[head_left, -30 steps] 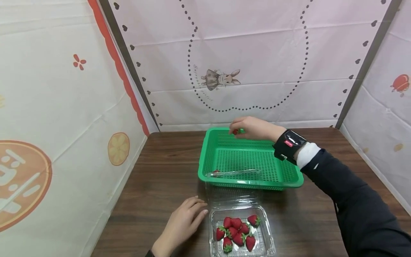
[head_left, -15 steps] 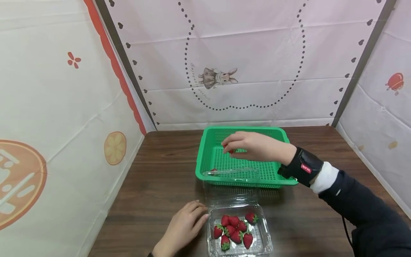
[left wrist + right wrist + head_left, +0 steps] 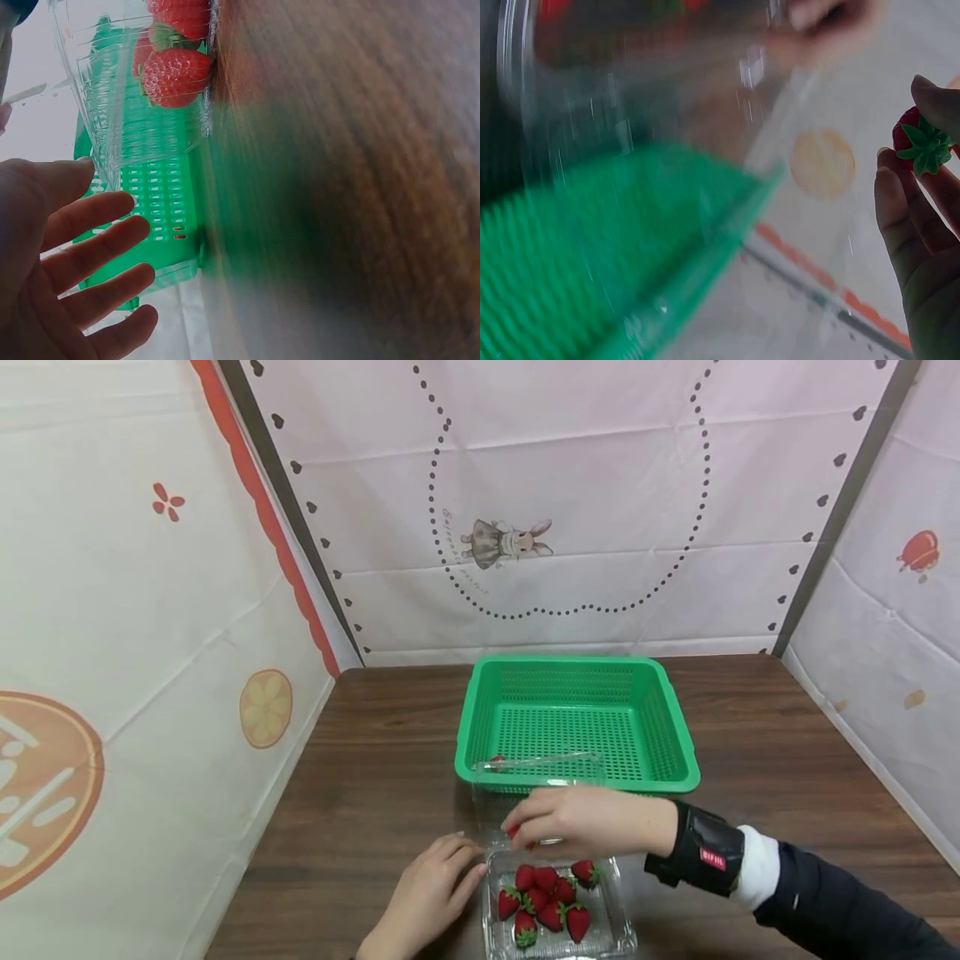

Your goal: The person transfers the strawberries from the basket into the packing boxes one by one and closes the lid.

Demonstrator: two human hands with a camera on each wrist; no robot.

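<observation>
Head view: right hand pinches a strawberry just above the far edge of the clear box, which has more strawberries inside. Left hand lies flat on the table, fingers straight, touching the box's left side. Green basket sits just behind the box.

Left wrist view: fingers spread, relaxed, beside the box.

Right wrist view: blurred; strawberry held between fingertips.

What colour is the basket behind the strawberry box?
The basket is bright green with perforated plastic walls, clearest in the head view.
</observation>
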